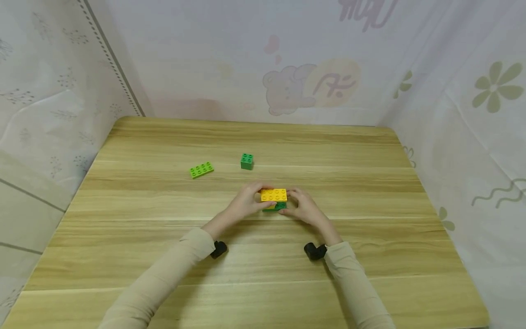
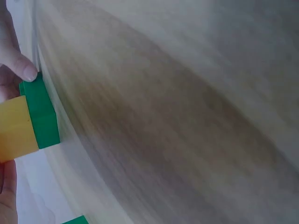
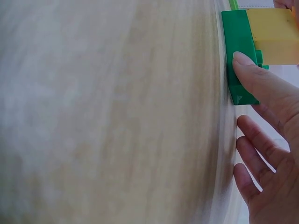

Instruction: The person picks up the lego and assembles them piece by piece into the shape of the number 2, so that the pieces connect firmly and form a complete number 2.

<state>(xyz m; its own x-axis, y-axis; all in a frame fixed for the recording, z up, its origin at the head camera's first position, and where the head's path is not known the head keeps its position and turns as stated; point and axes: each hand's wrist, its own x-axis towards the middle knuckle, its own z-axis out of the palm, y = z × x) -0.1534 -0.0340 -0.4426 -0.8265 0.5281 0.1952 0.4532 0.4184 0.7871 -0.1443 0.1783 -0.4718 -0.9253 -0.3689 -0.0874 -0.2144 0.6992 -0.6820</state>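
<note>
A yellow brick (image 1: 274, 195) sits above a dark green brick (image 1: 281, 207), between the two hands. My left hand (image 1: 245, 201) grips the yellow part from the left, its thumb along the near side. From the right, my right hand (image 1: 306, 209) pinches the green brick. In the right wrist view, the thumb of my right hand (image 3: 275, 102) lies on the green brick (image 3: 239, 46), beside the yellow part (image 3: 275, 37). The left wrist view shows the yellow part (image 2: 16, 128) against the green brick (image 2: 43, 112), with a thumb at the green end.
A light green flat brick (image 1: 202, 170) lies on the wooden table (image 1: 164, 201), left of and beyond the hands. A green block (image 1: 247, 161) stands behind them. Patterned cloth (image 1: 230, 59) hangs behind the table's far edge and at both sides.
</note>
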